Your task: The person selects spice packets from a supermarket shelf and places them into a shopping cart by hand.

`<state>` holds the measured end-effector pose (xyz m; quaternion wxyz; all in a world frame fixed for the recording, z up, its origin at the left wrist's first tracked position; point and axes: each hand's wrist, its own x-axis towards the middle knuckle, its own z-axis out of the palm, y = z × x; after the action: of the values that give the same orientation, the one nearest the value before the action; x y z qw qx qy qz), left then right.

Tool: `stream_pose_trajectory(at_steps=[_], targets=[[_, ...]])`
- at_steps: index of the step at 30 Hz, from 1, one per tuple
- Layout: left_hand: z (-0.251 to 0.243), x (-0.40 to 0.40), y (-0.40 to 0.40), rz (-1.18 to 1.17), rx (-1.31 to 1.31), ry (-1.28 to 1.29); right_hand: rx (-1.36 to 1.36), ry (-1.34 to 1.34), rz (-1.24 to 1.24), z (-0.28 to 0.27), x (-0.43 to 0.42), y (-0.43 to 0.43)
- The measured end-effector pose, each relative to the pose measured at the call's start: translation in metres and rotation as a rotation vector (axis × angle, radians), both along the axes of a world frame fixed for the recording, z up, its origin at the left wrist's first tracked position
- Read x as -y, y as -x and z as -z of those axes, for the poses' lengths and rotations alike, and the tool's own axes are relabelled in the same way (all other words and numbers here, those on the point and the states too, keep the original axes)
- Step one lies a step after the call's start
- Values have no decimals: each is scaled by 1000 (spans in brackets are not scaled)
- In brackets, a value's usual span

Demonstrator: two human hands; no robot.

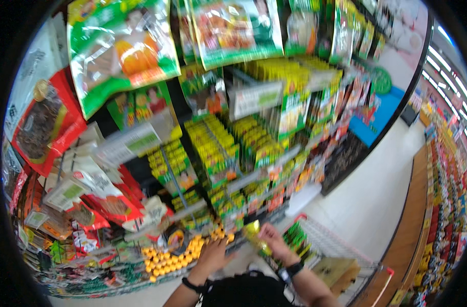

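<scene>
My right hand (273, 241) grips a shiny yellow and green packet (255, 235) by its side. To the left, my left hand (213, 254) reaches over several orange-capped containers (172, 261) on a low shelf. Its fingers look spread, with nothing visible in them; blur hides whether the fingertips touch a cap. Green and yellow packets (227, 201) hang in rows just above both hands.
A wire shopping cart (333, 240) stands at right, with green packets (296, 238) and a brown cardboard box (335, 272) in it. Price-tag holders (256, 99) jut from the hooks. Red-and-white bags (110, 203) hang at left. Beyond the cart runs a wood-sided display (413, 195).
</scene>
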<state>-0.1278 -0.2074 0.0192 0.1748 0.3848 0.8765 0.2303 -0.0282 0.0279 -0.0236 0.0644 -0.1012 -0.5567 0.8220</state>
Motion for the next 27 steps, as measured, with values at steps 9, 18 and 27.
stream_pose_trajectory(at_steps=[9,18,27], targets=[[1,83,-3,-251,829,-824,-63,134,-311,-77,58,43],[-29,104,0,-177,-132,-788,3,239,-141,-27,74,45],[-31,102,2,-20,-410,-456,220,-273,-650,-20,97,32]])
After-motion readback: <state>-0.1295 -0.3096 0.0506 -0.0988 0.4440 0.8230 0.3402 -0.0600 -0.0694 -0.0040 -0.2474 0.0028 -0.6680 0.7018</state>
